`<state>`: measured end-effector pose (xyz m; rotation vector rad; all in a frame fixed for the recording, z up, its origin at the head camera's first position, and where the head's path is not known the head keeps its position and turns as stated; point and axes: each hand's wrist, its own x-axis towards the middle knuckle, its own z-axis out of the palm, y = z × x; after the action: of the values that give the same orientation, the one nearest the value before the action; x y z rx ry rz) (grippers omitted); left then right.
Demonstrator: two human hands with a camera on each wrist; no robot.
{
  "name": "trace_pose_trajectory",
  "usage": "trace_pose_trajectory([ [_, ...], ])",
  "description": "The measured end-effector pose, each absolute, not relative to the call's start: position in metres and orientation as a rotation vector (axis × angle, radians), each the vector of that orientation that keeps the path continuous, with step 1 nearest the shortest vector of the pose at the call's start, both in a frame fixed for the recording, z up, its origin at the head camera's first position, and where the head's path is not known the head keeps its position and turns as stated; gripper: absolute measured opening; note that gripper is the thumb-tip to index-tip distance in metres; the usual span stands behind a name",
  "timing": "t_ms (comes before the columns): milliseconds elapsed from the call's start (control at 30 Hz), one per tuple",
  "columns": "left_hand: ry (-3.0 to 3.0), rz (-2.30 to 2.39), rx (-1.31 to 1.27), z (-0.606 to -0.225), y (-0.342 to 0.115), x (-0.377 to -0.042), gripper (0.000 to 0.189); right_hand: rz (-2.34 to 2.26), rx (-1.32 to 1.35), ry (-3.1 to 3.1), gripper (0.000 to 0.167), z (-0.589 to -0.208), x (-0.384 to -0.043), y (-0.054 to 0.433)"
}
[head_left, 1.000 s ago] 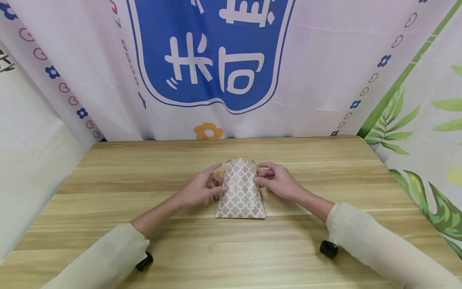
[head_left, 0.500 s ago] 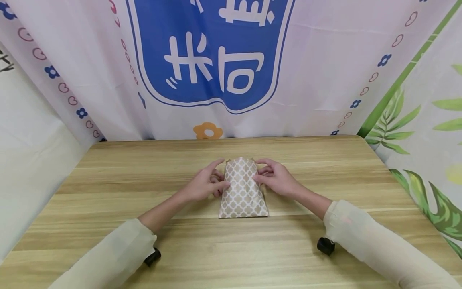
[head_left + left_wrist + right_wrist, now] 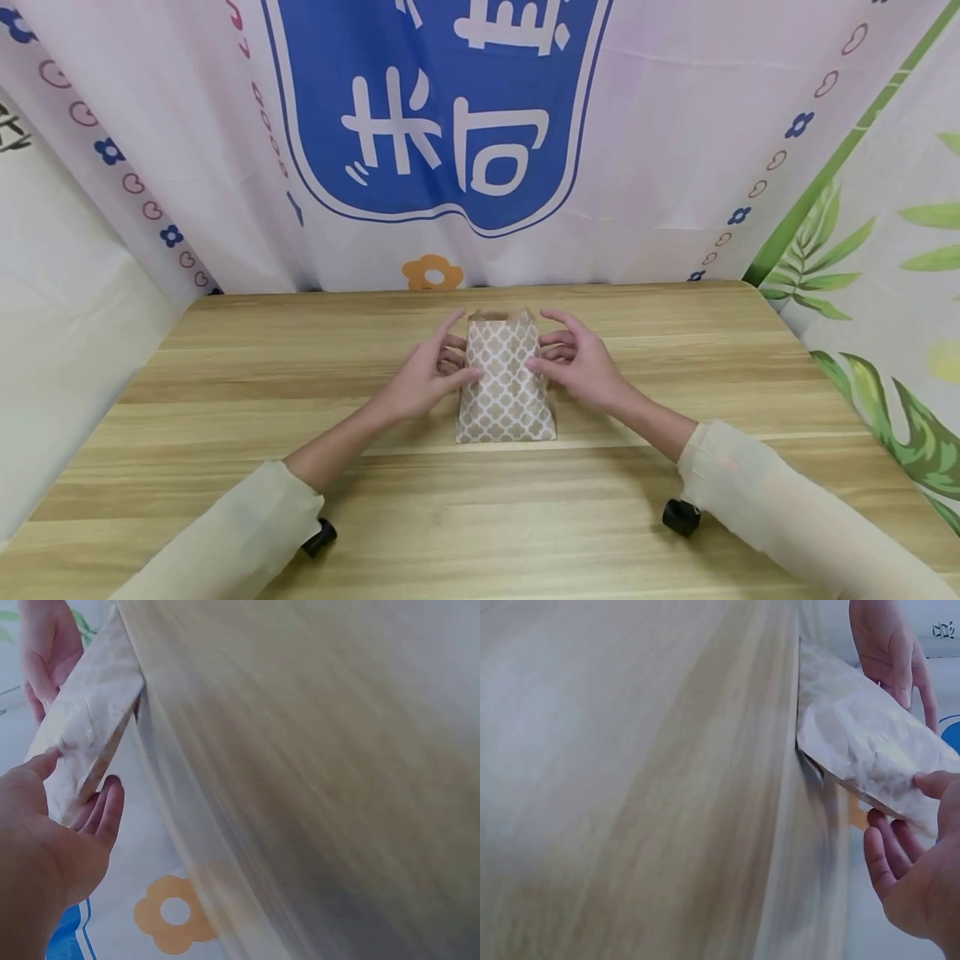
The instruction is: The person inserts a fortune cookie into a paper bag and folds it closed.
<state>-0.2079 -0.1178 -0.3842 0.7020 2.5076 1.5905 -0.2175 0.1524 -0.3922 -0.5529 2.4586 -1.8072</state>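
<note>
Head view: I log the left hand (image 3: 418, 382) and right hand (image 3: 591, 372) pinching opposite sides of a tan-and-white patterned bag (image 3: 504, 387), lower edge against the wooden table (image 3: 465, 525).

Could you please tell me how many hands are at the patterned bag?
2. The left hand holds the left side of the patterned bag, and the right hand holds its right side. No other hand shows.

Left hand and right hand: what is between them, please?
The patterned bag is between the left hand and the right hand; the head view shows this.
</note>
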Motion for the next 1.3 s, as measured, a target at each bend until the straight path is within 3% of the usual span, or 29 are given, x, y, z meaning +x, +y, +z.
trace_pose_trajectory([
  [367, 2.585, 1.799, 0.958, -0.379, -0.113, -0.202, 0.090, -1.976, -0.719, 2.415, 0.083, -0.381, -0.209, 0.153],
  [633, 2.831, 1.684, 1.443, -0.375, -0.111, -0.196, 0.070, -1.843, -1.151, 2.711, 0.084, -0.374, -0.201, 0.151],
  [800, 2.901, 1.602, 1.605, -0.372, -0.111, -0.194, 0.062, -1.722, -1.460, 2.822, 0.080, -0.372, -0.199, 0.152],
  [1033, 2.901, 1.525, 1.688, -0.365, -0.112, -0.190, 0.067, -1.535, -1.694, 2.884, 0.075, -0.368, -0.198, 0.153],
  [1300, 2.918, 1.442, 1.646, -0.361, -0.115, -0.186, 0.069, -1.408, -1.708, 2.956, 0.074, -0.366, -0.194, 0.155],
])
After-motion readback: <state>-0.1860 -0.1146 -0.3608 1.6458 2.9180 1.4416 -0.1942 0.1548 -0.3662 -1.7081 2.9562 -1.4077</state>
